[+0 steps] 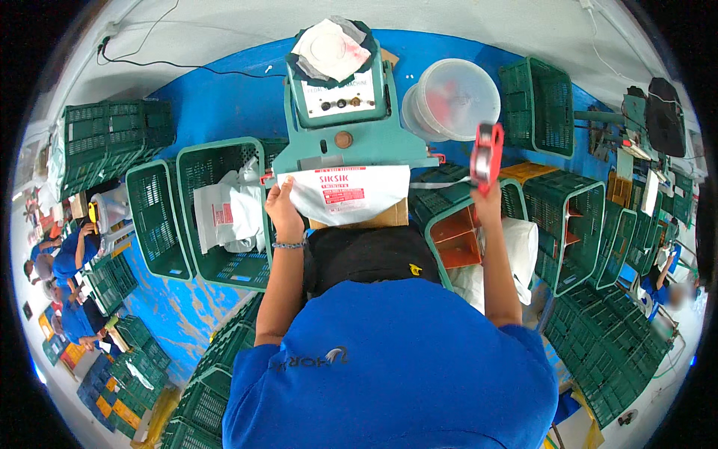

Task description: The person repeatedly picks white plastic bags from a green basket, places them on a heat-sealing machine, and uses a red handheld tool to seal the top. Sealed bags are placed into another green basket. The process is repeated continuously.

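A white plastic bag (345,198) with red print lies at the front edge of a green sealing machine (336,135). My left hand (283,208) pinches its upper left corner, thumb on top. On the other side my right hand (486,202) is closed around a red tape dispenser (487,153), slightly blurred and raised above a crate. A pale strip, apparently tape, stretches from the dispenser toward the bag's right edge. Brown cardboard (374,218) shows beneath the bag.
On the left, a green crate (258,150) holds more white bags (238,213). Another crate (449,196) at right contains an orange-red bin (458,243), beside a white sack (520,247). Behind stands a translucent bucket (467,93). Other people in blue work at far left and far right.
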